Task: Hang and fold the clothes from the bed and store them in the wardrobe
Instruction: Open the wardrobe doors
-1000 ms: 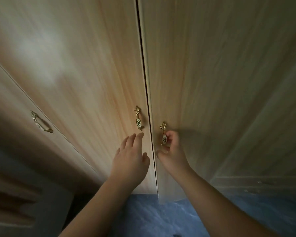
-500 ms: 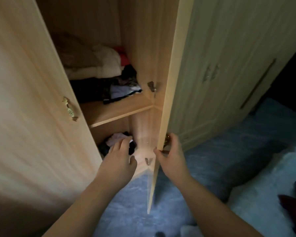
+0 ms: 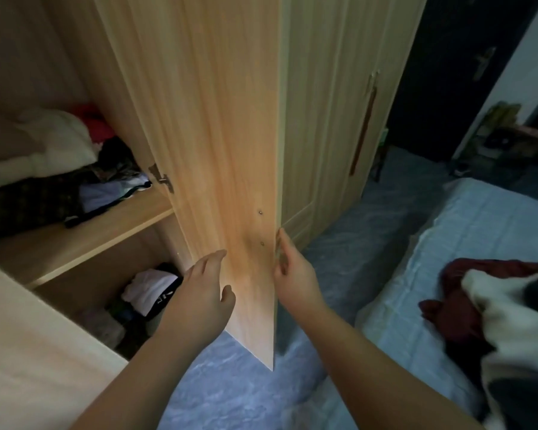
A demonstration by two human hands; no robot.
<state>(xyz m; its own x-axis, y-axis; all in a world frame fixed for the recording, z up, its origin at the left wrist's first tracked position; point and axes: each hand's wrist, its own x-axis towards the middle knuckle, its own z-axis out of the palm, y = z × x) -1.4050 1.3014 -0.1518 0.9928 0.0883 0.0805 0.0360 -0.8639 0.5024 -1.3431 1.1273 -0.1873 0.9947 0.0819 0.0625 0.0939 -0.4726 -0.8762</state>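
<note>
The wooden wardrobe stands open, and its right door (image 3: 224,144) is swung out toward me, inner face showing. My right hand (image 3: 292,268) grips that door's outer edge near the handle. My left hand (image 3: 205,290) hovers with fingers spread at the door's inner face, holding nothing. Inside, the upper shelf (image 3: 84,237) carries a cream blanket (image 3: 53,141) and dark folded clothes (image 3: 35,203). A white and black garment (image 3: 153,290) lies in the lower compartment. On the bed (image 3: 466,243) at the right lie a dark red garment (image 3: 457,305) and a black-and-white garment (image 3: 516,321).
The wardrobe's left door (image 3: 35,361) juts out at the lower left. Further closed wardrobe doors (image 3: 333,119) continue to the right. Blue patterned floor (image 3: 236,389) lies between wardrobe and bed. A dark doorway (image 3: 448,76) opens at the back right.
The two wardrobe doors went from closed to wide open. My right hand pulled the right door out, and my view turned right, revealing the bed with its clothes.
</note>
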